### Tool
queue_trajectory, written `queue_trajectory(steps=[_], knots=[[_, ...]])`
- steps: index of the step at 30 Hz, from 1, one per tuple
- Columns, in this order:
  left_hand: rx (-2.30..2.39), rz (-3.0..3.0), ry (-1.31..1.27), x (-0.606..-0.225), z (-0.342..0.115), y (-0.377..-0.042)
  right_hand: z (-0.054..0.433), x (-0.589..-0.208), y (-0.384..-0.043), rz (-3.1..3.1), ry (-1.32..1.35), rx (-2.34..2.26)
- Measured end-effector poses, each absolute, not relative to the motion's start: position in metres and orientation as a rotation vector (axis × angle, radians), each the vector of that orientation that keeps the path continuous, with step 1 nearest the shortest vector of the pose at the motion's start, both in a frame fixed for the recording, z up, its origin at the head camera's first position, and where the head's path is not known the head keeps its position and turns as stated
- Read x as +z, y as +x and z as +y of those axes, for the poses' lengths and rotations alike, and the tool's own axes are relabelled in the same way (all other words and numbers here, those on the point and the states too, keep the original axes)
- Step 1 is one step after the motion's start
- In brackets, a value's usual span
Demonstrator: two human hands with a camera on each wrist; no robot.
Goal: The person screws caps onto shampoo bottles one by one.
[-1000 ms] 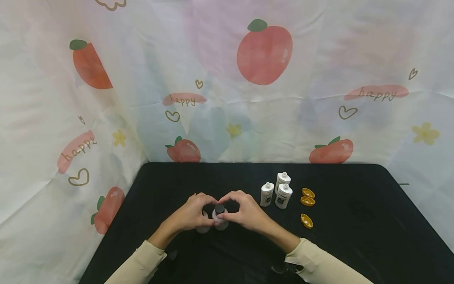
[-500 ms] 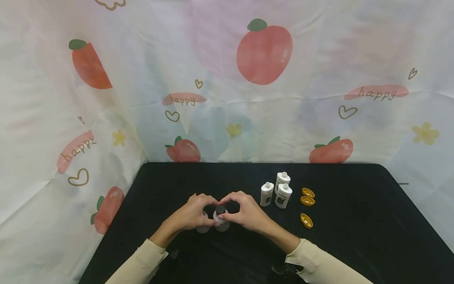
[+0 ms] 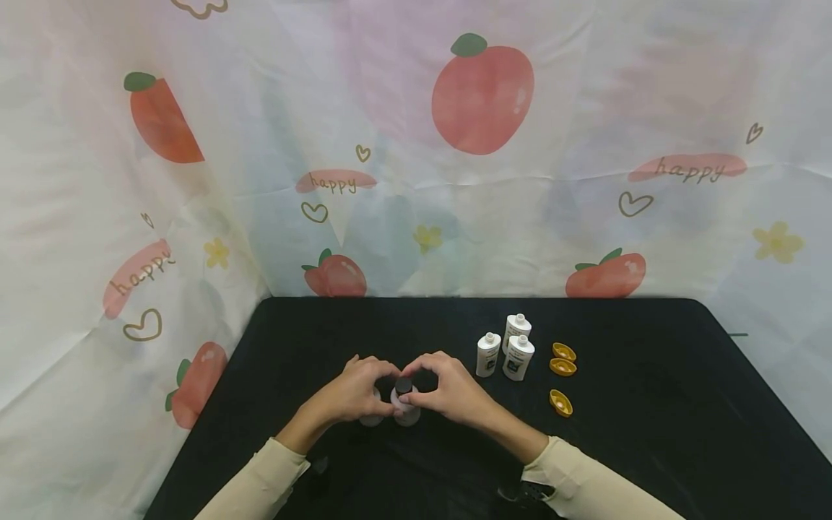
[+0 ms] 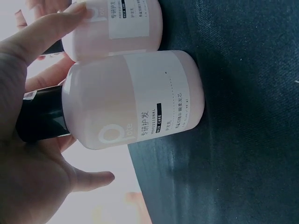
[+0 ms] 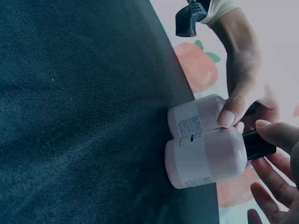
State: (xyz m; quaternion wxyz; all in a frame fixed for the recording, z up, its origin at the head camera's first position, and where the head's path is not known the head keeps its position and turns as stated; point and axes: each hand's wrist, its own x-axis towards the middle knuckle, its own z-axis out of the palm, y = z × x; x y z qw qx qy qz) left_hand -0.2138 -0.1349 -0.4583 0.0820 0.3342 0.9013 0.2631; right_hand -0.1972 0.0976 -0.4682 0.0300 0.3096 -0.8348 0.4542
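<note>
Standing upright on a black table (image 3: 643, 426), the pink bottle (image 5: 205, 156) has its black cap (image 5: 258, 147) pinched by the right hand (image 3: 453, 393). The left hand (image 3: 354, 390), part-way closed, holds that same bottle around its shoulder, thumb on the near side. Just beside the bottle, on its left, stands a second pink bottle (image 4: 135, 100), its own dark top close to the left palm. Right of the pink bottle and beyond it stand three white bottles (image 3: 518, 361); farther right lie three gold dishes (image 3: 561, 404). Behind it hangs a fruit-printed cloth (image 3: 552, 238).
</note>
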Motion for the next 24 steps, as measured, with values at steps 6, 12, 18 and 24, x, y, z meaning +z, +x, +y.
queue_trajectory(steps=[6, 12, 18, 24], knots=[[0.759, 2.694, 0.993, -0.456, -0.134, -0.213, 0.097, -0.468, -0.197, -2.594, 0.946, 1.404], [0.785, 2.676, 0.991, -0.455, -0.135, -0.213, 0.097, -0.468, -0.197, -2.599, 0.946, 1.396], [0.806, 2.663, 0.977, -0.453, -0.137, -0.212, 0.100, -0.465, -0.197, -2.580, 0.967, 1.392], [0.826, 2.653, 0.997, -0.449, -0.139, -0.212, 0.109, -0.458, -0.196, -2.593, 0.976, 1.346]])
